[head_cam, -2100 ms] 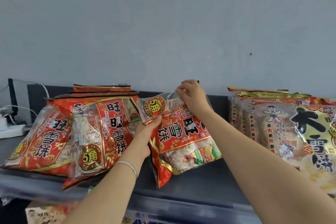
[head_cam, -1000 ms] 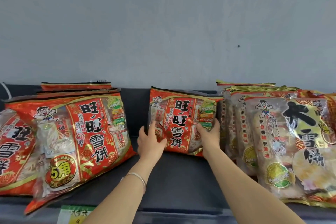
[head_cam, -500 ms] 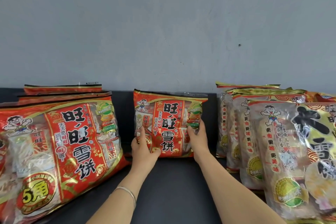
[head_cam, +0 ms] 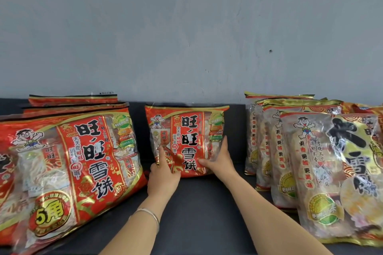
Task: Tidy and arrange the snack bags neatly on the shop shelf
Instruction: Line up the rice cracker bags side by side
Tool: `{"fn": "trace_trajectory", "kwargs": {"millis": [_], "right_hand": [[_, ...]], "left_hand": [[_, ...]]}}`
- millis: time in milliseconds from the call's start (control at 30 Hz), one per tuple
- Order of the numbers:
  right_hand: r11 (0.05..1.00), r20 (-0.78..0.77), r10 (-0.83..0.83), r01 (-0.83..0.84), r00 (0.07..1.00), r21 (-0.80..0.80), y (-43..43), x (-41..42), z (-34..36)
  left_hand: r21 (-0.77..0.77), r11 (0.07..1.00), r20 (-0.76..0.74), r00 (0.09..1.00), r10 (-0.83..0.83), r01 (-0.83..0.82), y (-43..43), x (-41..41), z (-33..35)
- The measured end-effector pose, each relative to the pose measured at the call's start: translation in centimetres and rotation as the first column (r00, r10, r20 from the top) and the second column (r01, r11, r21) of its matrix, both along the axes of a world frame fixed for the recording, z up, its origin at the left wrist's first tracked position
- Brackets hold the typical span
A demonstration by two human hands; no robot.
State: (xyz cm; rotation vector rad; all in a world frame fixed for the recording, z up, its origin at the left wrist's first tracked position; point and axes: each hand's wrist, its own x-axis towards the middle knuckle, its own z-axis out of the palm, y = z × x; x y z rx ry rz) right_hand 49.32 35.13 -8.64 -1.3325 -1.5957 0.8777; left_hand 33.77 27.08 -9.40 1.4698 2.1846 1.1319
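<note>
red 旺旺雪饼 bag (head_cam: 187, 141) upright at back of dark shelf (head_cam: 199, 213), touching grey wall (head_cam: 186, 27) | my left hand (head_cam: 163, 178) grips its lower-left corner; right hand (head_cam: 217, 161) flat on its right side, thumb across front | left: bigger red bags (head_cam: 68, 161) leaning, "5角" badge | right: gold 大雪饼 bags (head_cam: 331, 172) in a row

One wide-angle camera is worn on the head, set before the front edge of the dark flat shelf (head_cam: 199, 223) and turned forward and slightly down toward the plain grey-blue wall (head_cam: 186, 27) behind its back edge. The view is close: the red foil snack bag (head_cam: 186, 130) at the back edge is touched by the left hand (head_cam: 163, 174) and the right hand (head_cam: 219, 161) on outstretched arms
</note>
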Motion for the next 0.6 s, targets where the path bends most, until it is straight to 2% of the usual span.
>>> {"fn": "trace_trajectory", "kwargs": {"millis": [67, 167, 233, 300, 367, 467, 600], "right_hand": [[1.0, 0.014, -0.006, 0.006, 1.0, -0.002, 0.1, 0.3, -0.8], [0.999, -0.001, -0.035, 0.035, 0.999, -0.033, -0.6, 0.2, -0.2], [0.993, 0.089, -0.107, 0.111, 0.99, -0.041, -1.5, 0.2, 0.8], [0.975, 0.242, -0.223, 0.215, 0.944, 0.061, -2.9, 0.2, 1.9], [0.934, 0.322, -0.326, 0.249, 0.889, 0.258, -4.4, -0.1, 2.9], [0.863, 0.31, -0.35, 0.176, 0.884, 0.473, -6.1, -1.6, 4.4], [0.826, 0.351, -0.178, -0.055, 0.919, 0.561, -7.9, -5.7, 6.1]], "left_hand": [[0.006, 1.0, 0.018, 1.0, -0.02, 0.02, 0.0, 0.2, 0.0], [0.065, 0.997, 0.122, 0.992, -0.038, 0.03, -0.2, 0.3, 0.5], [0.1, 0.995, 0.121, 0.993, -0.012, 0.0, -0.7, 0.4, 0.9], [0.118, 0.992, 0.047, 0.998, 0.034, -0.039, -1.5, 0.8, 1.5], [0.141, 0.989, 0.007, 0.999, 0.048, -0.048, -2.3, 1.2, 2.2], [0.209, 0.978, -0.049, 0.998, 0.025, -0.015, -3.4, 0.9, 3.4], [0.388, 0.918, -0.211, 0.977, 0.007, 0.077, -6.1, -1.7, 6.0]]}}
